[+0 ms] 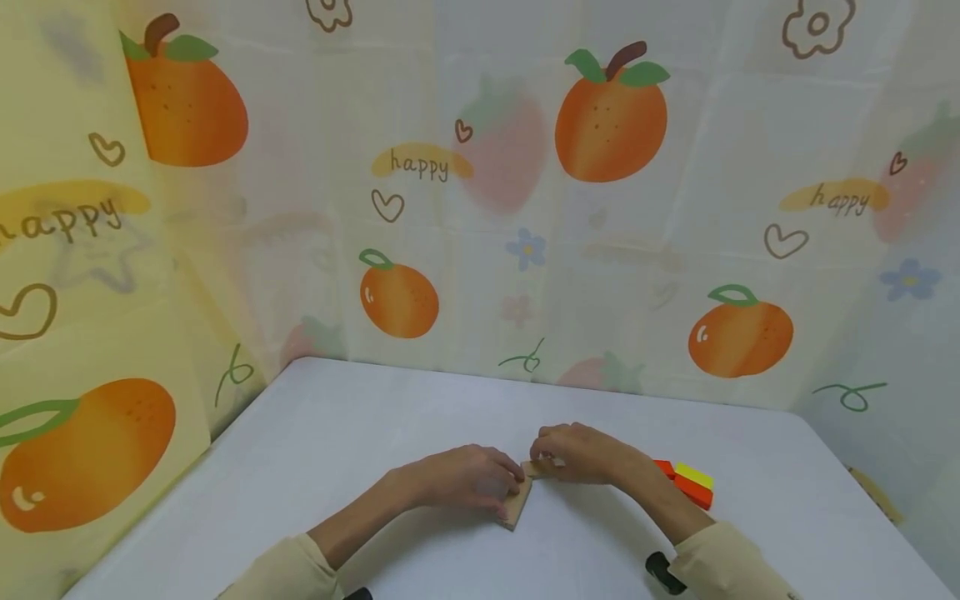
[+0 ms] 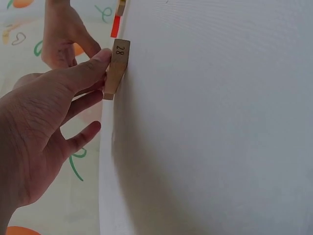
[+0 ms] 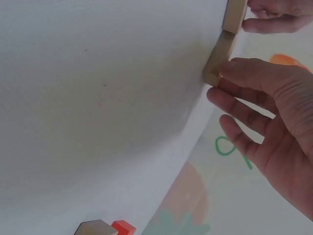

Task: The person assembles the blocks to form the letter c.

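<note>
My left hand (image 1: 471, 477) pinches a plain wooden block (image 1: 516, 507) between thumb and fingers on the white table. In the left wrist view this block (image 2: 119, 61) carries the number 28 on its end. A second wooden block (image 1: 542, 468) lies at the far end of the first, at an angle to it, and my right hand (image 1: 581, 452) grips it. The right wrist view has the thumb on one face of this second block (image 3: 218, 58) and fingers behind it. There, the two blocks' ends meet.
Right of my right forearm lie a yellow block (image 1: 694, 476) and red-orange blocks (image 1: 693, 492) close together. The right wrist view also shows a wooden block (image 3: 95, 228) beside a red one (image 3: 123, 227). A fruit-printed curtain (image 1: 480, 250) hangs behind the table (image 1: 397, 400).
</note>
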A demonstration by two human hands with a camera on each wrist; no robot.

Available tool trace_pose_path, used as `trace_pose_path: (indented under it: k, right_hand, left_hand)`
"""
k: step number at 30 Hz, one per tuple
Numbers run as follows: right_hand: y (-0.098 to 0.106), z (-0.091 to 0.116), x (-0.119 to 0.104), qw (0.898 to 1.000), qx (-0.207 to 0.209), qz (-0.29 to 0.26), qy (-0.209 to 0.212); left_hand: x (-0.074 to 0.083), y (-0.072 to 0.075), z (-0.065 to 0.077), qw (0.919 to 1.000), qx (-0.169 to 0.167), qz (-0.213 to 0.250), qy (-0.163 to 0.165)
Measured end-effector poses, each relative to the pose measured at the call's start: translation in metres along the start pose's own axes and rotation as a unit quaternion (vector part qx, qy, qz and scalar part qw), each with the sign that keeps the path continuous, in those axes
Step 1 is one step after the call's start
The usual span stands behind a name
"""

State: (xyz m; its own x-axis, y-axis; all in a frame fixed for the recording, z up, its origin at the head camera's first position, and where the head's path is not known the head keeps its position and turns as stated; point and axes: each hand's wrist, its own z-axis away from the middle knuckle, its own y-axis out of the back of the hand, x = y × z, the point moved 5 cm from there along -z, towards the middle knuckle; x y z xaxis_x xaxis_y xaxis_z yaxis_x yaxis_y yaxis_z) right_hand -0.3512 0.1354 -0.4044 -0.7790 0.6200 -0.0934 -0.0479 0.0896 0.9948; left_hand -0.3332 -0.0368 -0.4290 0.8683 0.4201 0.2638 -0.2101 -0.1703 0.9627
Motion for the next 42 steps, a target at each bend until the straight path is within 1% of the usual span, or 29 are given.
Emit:
trace_pose_path:
  k: [6,10,14,16,21,23,26,30,34,37,42]
  right_hand:
    - [-0.002,-0.001,-0.002,1.0,0.0,-0.004,-0.005]
    - [-0.002,-0.001,-0.002,1.0,0.004,0.002,0.001]
    - [-0.002,0.0,0.0,1.0,0.006,0.013,0.009]
    - [0.0,0.001,0.001,1.0,0.009,0.024,0.013]
    - [0.01,0.008,0.005,0.999,0.011,0.033,0.0]
    - [0.016,0.011,0.008,0.999,0.012,0.028,-0.012]
    - [0.027,0.016,0.011,0.999,0.026,0.026,-0.012]
    - [0.038,0.02,0.018,0.999,0.04,0.004,-0.017]
    - [0.048,0.029,0.029,0.997,0.045,-0.021,-0.056]
    - [0.057,0.038,0.037,0.994,0.058,-0.036,-0.083]
    - [0.066,0.049,0.046,0.99,0.076,-0.058,-0.104]
  left_hand:
    - [0.0,-0.001,0.0,0.9999,0.003,0.006,-0.009]
    - [-0.001,-0.001,0.0,0.9998,0.005,0.007,-0.017]
    - [-0.002,-0.002,-0.003,0.9999,0.005,0.011,-0.01]
    - [-0.004,-0.001,-0.004,0.9998,0.006,0.019,-0.001]
    - [-0.007,0.004,-0.009,0.9989,0.023,0.039,0.013]
    - [-0.009,0.006,-0.011,0.9988,0.024,0.042,0.006]
    - [-0.012,0.008,-0.014,0.9986,0.017,0.049,-0.014]
    - [-0.02,0.009,-0.017,0.9975,0.01,0.06,-0.035]
    - [-0.027,0.007,-0.021,0.9963,0.008,0.067,-0.053]
    - [-0.029,0.005,-0.023,0.9953,0.006,0.071,-0.065]
    - [-0.032,0.004,-0.024,0.9936,0.021,0.08,-0.077]
